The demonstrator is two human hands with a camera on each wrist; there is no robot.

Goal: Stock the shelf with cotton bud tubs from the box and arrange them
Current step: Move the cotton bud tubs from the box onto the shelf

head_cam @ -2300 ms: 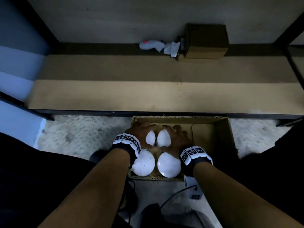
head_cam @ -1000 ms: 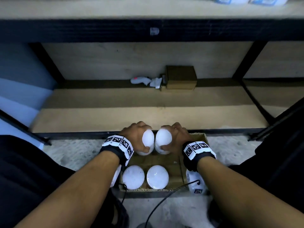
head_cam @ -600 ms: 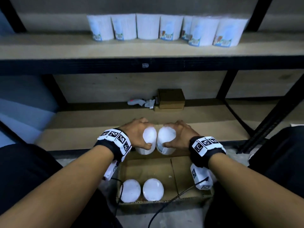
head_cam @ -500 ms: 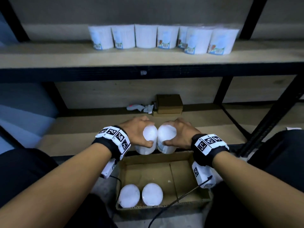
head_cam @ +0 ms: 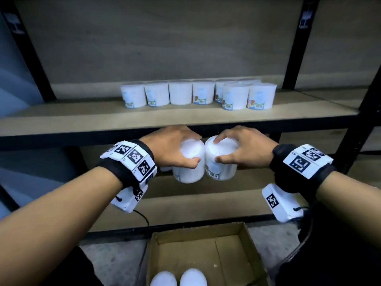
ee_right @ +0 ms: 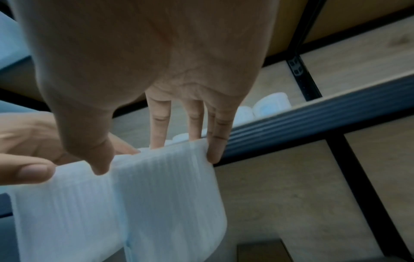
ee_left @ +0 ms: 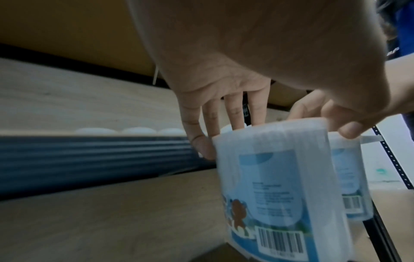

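Tubs of cotton buds, white and cylindrical with pale blue labels and barcodes, hang upright side by side, touching, just below the front edge of the shelf (head_cam: 185, 118). My left hand (head_cam: 172, 148) grips the left tub (head_cam: 188, 169) by its lid, fingers curled round the rim; my right hand (head_cam: 242, 150) grips the right tub (head_cam: 221, 168) likewise. More tubs (head_cam: 198, 93) stand in a row on the shelf; two remain in the box (head_cam: 233, 254).
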